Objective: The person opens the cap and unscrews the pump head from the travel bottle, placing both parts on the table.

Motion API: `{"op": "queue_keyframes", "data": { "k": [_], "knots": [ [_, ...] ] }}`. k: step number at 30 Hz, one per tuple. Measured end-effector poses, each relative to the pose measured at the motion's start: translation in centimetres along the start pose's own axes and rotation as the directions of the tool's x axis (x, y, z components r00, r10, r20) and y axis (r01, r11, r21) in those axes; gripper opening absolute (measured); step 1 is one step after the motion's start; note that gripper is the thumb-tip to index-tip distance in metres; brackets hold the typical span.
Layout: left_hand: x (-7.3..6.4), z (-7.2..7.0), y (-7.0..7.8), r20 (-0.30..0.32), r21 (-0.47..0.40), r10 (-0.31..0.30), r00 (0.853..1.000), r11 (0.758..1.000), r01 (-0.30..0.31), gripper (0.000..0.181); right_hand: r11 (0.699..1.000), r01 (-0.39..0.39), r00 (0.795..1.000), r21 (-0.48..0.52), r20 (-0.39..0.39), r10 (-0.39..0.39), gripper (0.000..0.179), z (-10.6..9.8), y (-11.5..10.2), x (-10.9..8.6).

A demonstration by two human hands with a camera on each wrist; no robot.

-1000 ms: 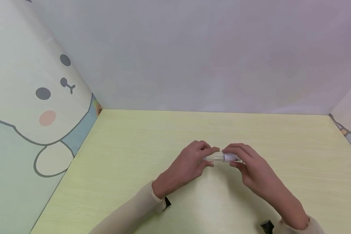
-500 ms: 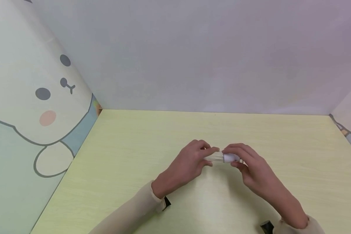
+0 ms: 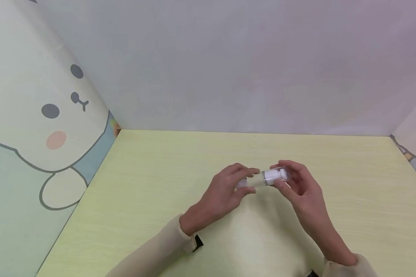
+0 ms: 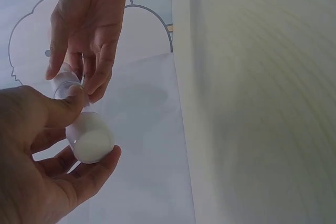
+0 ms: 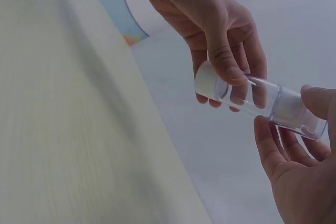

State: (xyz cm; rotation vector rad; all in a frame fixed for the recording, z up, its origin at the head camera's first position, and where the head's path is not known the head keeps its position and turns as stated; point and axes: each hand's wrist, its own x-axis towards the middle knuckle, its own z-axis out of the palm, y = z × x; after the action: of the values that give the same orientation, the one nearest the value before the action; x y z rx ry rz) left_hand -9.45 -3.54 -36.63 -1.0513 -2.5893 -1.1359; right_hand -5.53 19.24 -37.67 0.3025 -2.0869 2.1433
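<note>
Between both hands a small clear pump bottle (image 3: 258, 180) is held up above the table, its right end tilted slightly upward. My left hand (image 3: 223, 189) grips the transparent body near its white round end (image 4: 92, 138). At the opposite end, my right hand (image 3: 304, 192) holds the clear cap (image 5: 310, 123) between thumb and fingers. A white collar and nozzle (image 3: 273, 175) show through that cap. In the right wrist view the body looks see-through, with the left fingers visible behind it. Whether it holds any liquid, I cannot tell.
Below the hands lies a pale wooden tabletop (image 3: 166, 165). A plain light wall (image 3: 228, 77) rises along its back edge. Side panels with a cartoon animal print (image 3: 66, 154) stand at left and right. Dark wrist-worn devices (image 3: 198, 243) sit near the cuffs.
My right hand has turned over, bringing its thumb to the front of the cap. The bottle's right end has risen and tilted. My left hand keeps its grip, nearly in place.
</note>
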Motion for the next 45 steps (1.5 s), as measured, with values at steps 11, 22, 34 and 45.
{"op": "queue_keyframes", "data": {
  "k": [11,22,34,45],
  "knots": [
    [-0.1,0.3,0.0,-0.028,-0.007,0.020,0.999,1.000,-0.021,0.044,0.989,0.034,0.999,0.143,-0.043,-0.028,0.039,0.5,0.3,-0.1],
    [-0.1,0.5,0.0,-0.031,-0.009,0.014,0.999,1.000,-0.014,0.043,0.997,0.021,0.997,0.080,-0.078,-0.015,0.037,0.1,-0.3,0.0],
    [0.0,0.4,0.0,-0.027,0.004,0.004,1.000,1.000,-0.003,0.044,0.981,0.115,0.992,0.156,-0.064,-0.106,0.049,-0.8,-0.4,0.3],
    [0.0,0.3,0.0,-0.030,-0.006,-0.014,0.999,1.000,0.014,0.045,0.934,0.195,0.981,0.301,-0.048,-0.189,0.055,-1.6,-0.6,0.6]
  ]
}}
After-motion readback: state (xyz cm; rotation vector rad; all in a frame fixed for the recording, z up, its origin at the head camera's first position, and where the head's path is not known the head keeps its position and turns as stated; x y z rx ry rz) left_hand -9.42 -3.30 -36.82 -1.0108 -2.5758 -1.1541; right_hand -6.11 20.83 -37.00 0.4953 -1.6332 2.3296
